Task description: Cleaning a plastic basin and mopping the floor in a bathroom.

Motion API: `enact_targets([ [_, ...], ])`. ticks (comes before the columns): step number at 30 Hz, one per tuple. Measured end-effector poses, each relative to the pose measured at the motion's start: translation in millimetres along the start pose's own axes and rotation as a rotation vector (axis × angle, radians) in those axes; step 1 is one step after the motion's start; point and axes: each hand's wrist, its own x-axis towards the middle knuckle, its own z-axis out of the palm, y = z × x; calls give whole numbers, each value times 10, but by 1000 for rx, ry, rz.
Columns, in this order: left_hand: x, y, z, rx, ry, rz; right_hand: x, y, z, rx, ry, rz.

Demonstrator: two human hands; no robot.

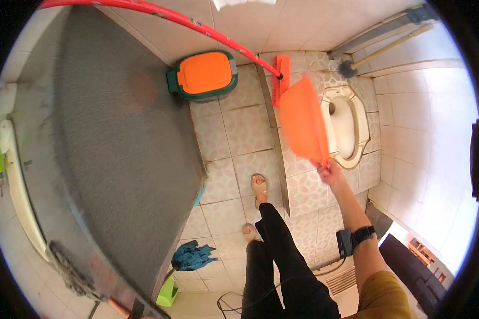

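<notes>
My right hand [329, 173] grips the near rim of an orange plastic basin [303, 119]. The blurred basin is held tilted over the raised tiled step, overlapping the left edge of a squat toilet [345, 127] in the picture. Behind the basin, an orange-red floor brush head [281, 77] rests on the step, its long red pole [207, 32] running to the upper left. At the bottom left edge a skin-coloured shape with a dark band, possibly my left hand [119, 308] and wrist, is partly visible. Its fingers cannot be made out.
A green bin with an orange lid [205, 73] stands by the wall. A toilet brush [347, 69] leans in the far corner. A large grey surface [123, 139] fills the left. A blue cloth mop head [193, 255], a lime-green container [167, 293] and dark cables [227, 305] lie low.
</notes>
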Motion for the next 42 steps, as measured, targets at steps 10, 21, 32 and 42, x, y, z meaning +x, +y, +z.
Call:
enact_targets([
  [10,11,150,21,-553,20,-173,-1772,1885,-288,48,-640,782],
  [21,85,231,72,-465,71,-161,-3191,1921,-637,-24,-619,557],
  [32,15,187,4,-532,-174,-219,-4337,1766,1486,-836,-680,-184],
  [42,-866,-783,-1484,-591,412,-233,-4635,3770,3462,-1314,-964,-174],
])
